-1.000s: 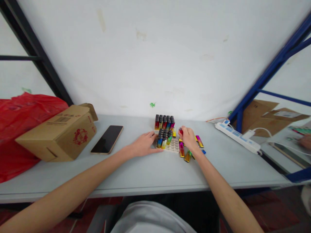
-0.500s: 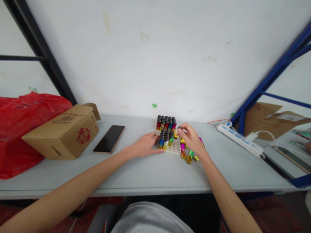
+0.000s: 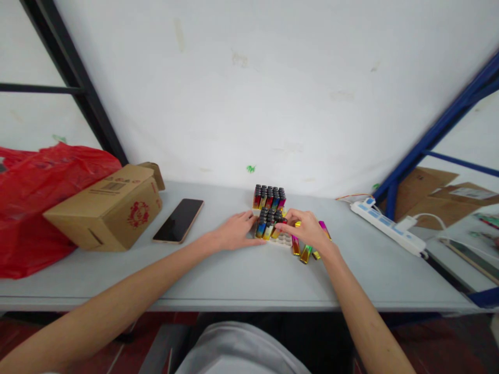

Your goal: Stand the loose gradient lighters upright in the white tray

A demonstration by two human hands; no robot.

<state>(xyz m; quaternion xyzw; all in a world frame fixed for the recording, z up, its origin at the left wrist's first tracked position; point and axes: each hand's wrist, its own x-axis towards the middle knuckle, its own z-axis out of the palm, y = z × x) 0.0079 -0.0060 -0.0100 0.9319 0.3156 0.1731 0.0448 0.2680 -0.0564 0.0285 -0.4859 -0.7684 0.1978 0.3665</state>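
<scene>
My left hand holds the left side of a pale tray, its thumb at the front corner and its fingers farther back. Several lighters with black tops stand upright in the tray's left part. My right hand pinches a yellow-orange lighter over the tray, beside the standing ones; its top is partly hidden by my fingers. Loose shiny lighters lie on the table under and around my right hand. Behind the tray stands another block of upright lighters.
A phone lies left of my hands. Farther left are a cardboard box and a red plastic bag. On the right, a white power strip with a plugged-in cable sits near a blue metal frame.
My right hand has moved left and slightly down with a lighter, from the tray's right back side to beside the standing lighters. My left hand stays at the tray.
</scene>
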